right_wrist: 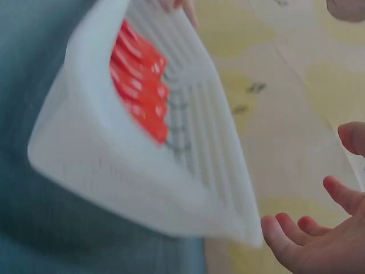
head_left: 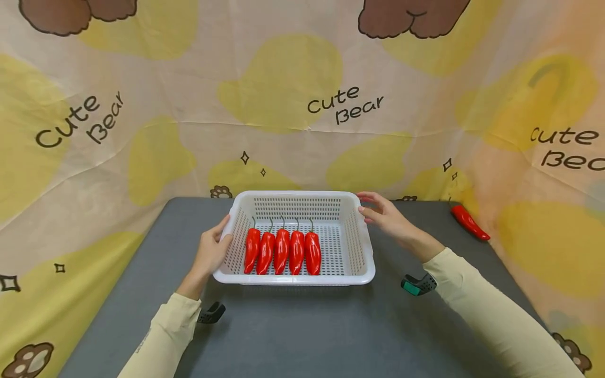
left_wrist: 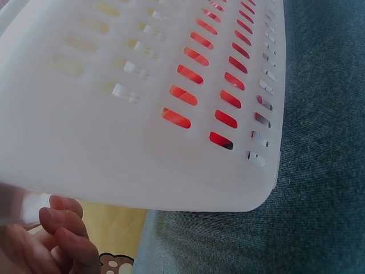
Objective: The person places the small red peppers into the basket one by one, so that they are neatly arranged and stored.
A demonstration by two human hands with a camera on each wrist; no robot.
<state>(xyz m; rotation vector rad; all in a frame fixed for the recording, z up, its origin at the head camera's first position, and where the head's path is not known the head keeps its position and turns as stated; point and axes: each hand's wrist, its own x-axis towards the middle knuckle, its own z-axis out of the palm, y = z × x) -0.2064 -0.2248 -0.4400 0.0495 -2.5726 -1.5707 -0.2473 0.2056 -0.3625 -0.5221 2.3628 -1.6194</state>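
A white plastic basket [head_left: 292,280] with slotted walls sits in front of me, in the middle of the head view. Inside it, several red peppers [head_left: 281,251] with green stems lie side by side, filling its left and middle part. My left hand [head_left: 211,252] grips the basket's left rim, thumb on top and fingers beneath. At the far right corner is my right hand [head_left: 385,218], its fingertips right at the rim. The right wrist view shows that hand's fingers [right_wrist: 276,234] spread, with the thumb held apart from the basket.
Another red pepper [head_left: 469,222] lies by itself near the back right edge of the grey table [head_left: 302,331]. A printed cloth [head_left: 283,105] hangs behind and along both sides. Dark wrist devices [head_left: 418,284] stick out beneath both sleeves.
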